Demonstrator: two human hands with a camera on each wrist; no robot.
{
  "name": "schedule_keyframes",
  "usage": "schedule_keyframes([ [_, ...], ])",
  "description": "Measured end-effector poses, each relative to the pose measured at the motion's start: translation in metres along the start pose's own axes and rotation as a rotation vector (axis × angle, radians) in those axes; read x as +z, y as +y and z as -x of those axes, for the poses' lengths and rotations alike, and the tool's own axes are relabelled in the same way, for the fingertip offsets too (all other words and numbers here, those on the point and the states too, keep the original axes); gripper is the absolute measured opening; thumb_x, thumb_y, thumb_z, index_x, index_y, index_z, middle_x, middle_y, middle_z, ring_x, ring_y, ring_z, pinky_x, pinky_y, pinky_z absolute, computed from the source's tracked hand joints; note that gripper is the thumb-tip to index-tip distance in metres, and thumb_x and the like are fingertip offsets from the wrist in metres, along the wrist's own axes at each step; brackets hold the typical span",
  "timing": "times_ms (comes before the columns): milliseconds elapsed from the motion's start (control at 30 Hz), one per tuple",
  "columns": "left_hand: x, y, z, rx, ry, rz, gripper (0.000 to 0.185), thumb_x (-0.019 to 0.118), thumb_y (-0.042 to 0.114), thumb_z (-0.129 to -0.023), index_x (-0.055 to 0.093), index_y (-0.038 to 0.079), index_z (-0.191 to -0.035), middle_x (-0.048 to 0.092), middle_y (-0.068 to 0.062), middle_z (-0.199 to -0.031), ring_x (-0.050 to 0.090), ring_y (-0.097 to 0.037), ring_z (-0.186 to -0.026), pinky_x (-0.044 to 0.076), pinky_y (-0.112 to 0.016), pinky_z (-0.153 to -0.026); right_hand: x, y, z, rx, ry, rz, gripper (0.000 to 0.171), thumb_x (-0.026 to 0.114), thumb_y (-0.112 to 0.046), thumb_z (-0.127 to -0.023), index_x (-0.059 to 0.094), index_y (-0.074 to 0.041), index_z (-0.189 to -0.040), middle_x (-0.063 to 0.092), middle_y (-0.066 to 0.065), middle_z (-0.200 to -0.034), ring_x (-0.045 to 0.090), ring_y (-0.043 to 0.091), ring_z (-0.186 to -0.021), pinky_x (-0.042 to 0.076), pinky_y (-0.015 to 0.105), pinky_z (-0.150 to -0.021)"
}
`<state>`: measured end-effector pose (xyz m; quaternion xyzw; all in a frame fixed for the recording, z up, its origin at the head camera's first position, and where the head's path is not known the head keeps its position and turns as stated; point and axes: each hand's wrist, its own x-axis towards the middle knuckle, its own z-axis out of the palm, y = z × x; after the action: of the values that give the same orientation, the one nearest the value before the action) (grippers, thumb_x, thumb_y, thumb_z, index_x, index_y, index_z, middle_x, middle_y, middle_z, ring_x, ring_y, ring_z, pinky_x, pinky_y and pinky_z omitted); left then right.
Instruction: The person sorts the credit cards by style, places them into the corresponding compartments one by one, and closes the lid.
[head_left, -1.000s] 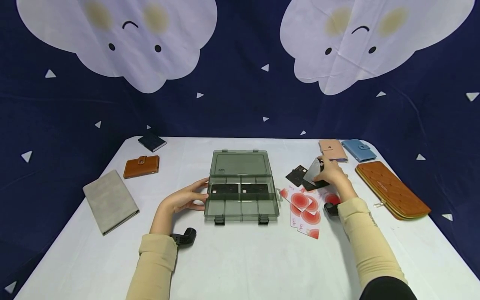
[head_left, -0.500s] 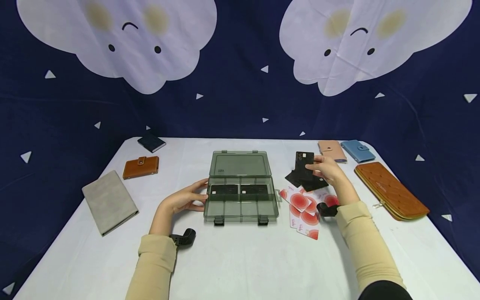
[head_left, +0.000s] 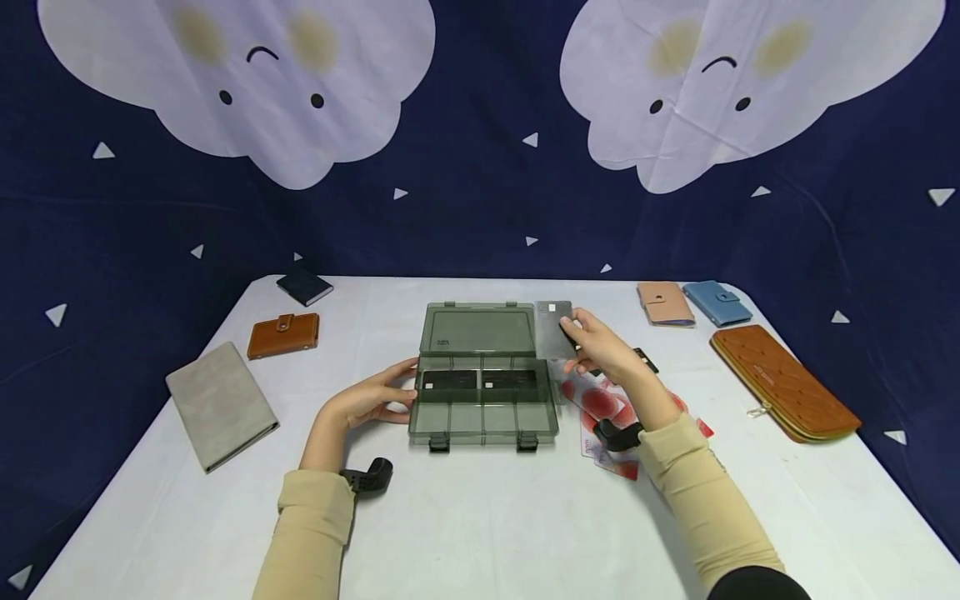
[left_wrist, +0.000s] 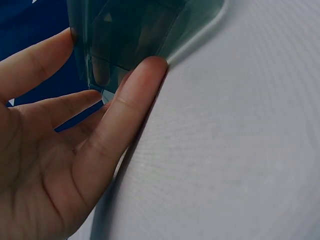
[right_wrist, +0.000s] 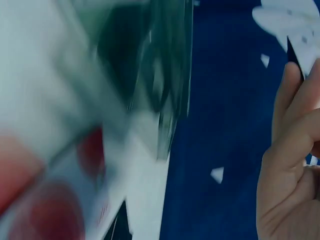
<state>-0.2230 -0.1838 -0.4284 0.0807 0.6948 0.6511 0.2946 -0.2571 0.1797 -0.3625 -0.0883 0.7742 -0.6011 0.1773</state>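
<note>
From the head view, your right hand (head_left: 600,350) pinches a grey card (head_left: 554,330) and holds it upright just beside the right edge of the open lid of the smoky plastic organizer box (head_left: 483,375), which sits mid-table. Your left hand (head_left: 371,400) lies with straight fingers against the box's left wall, steadying it. By the look of it you are in the carrying step — card in the air, not yet in a compartment. Two black cards (head_left: 480,380) already lie in the rear row; the front row looks bare. The next move calls for tipping the card flat and lowering it between the dividers, clear of the raised lid. Red-and-white cards (head_left: 609,417) and a black card (head_left: 643,360) lie under and behind your right forearm, so a dragged sleeve could scatter them. Wallets ring the table: tan (head_left: 282,333), grey (head_left: 220,403), pink (head_left: 664,302), blue (head_left: 716,301), a long orange one (head_left: 783,382) — all well apart from the box.

The left wrist view shows the fingers (left_wrist: 127,107) straight, touching the box's tinted corner (left_wrist: 145,30).

The right wrist view is blurred — the curled fingers (right_wrist: 287,165) show, but not the card.
</note>
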Motion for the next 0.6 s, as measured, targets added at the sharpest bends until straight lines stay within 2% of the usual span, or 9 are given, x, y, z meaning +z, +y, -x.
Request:
schedule_keyframes([
  [167, -0.002, -0.001, 0.002, 0.044, -0.043, -0.001, 0.088, 0.065, 0.018, -0.085, 0.006, 0.009, -0.15, 0.005, -0.022, -0.151, 0.059, -0.018, -0.092, 0.055, -0.037, -0.081, 0.026, -0.007, 0.002, -0.063, -0.04, 0.04, 0.026, 0.046, -0.017, -0.098, 0.034, -0.001, -0.115, 0.051, 0.005, -0.066, 0.057, 0.01, -0.049, 0.046, 0.021, -0.045],
  [267, -0.002, -0.001, 0.001, 0.023, -0.025, -0.002, 0.084, 0.062, 0.014, -0.086, 0.007, 0.01, -0.15, 0.006, -0.021, -0.151, 0.059, -0.018, -0.092, 0.055, -0.036, -0.081, 0.04, -0.01, 0.005, -0.093, -0.052, 0.108, 0.029, 0.052, -0.012, -0.094, 0.04, -0.002, -0.118, 0.053, 0.005, -0.069, 0.059, 0.019, -0.058, 0.051, 0.033, -0.057],
  [400, 0.001, 0.001, -0.001, -0.021, 0.013, -0.006, 0.078, 0.053, 0.005, -0.089, 0.004, 0.009, -0.149, 0.006, -0.02, -0.151, 0.058, -0.018, -0.091, 0.055, -0.036, -0.08, 0.059, -0.01, 0.008, -0.138, -0.071, 0.223, 0.031, 0.056, -0.008, -0.091, 0.05, 0.0, -0.121, 0.056, 0.008, -0.075, 0.058, 0.033, -0.071, 0.051, 0.049, -0.068],
  [467, 0.001, 0.001, -0.001, -0.025, 0.016, -0.001, 0.077, 0.052, 0.003, -0.09, 0.004, 0.008, -0.149, 0.005, -0.021, -0.151, 0.058, -0.018, -0.09, 0.055, -0.036, -0.079, 0.069, -0.008, 0.008, -0.175, -0.078, 0.303, 0.032, 0.057, -0.005, -0.09, 0.053, 0.001, -0.122, 0.06, 0.009, -0.078, 0.059, 0.032, -0.073, 0.052, 0.044, -0.068],
  [600, 0.001, 0.001, -0.001, -0.018, 0.014, -0.001, 0.077, 0.053, 0.004, -0.09, 0.004, 0.008, -0.149, 0.005, -0.021, -0.151, 0.058, -0.017, -0.09, 0.055, -0.035, -0.079, 0.09, -0.006, 0.01, -0.271, -0.079, 0.486, 0.036, 0.057, 0.002, -0.088, 0.056, -0.001, -0.123, 0.061, 0.009, -0.081, 0.059, 0.018, -0.068, 0.051, 0.026, -0.06],
])
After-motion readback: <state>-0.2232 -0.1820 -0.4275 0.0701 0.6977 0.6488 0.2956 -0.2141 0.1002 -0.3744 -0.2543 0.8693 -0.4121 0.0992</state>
